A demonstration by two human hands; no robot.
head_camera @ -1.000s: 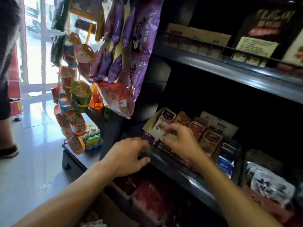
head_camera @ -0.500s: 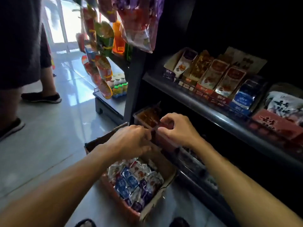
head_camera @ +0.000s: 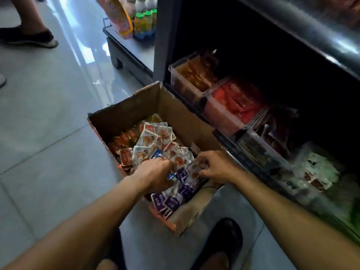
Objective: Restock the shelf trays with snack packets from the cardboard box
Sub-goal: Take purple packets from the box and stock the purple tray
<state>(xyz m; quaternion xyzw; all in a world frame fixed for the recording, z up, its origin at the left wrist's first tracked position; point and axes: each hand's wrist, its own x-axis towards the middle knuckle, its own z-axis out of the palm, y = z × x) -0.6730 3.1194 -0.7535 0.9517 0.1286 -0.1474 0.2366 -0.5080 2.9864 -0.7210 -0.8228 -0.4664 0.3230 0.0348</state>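
Both hands are down in the box point(head_camera: 136, 106), which sits on the floor just beside the shelf trays point(head_camera: 220, 112). Left hand point(head_camera: 155, 175) and right hand point(head_camera: 216, 165) curl their fingers into the packets point(head_camera: 155, 139), gripping some

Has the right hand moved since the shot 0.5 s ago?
Yes. The right hand has dropped away from the clear shelf trays and now sits down in the cardboard box, fingers on the snack packets.
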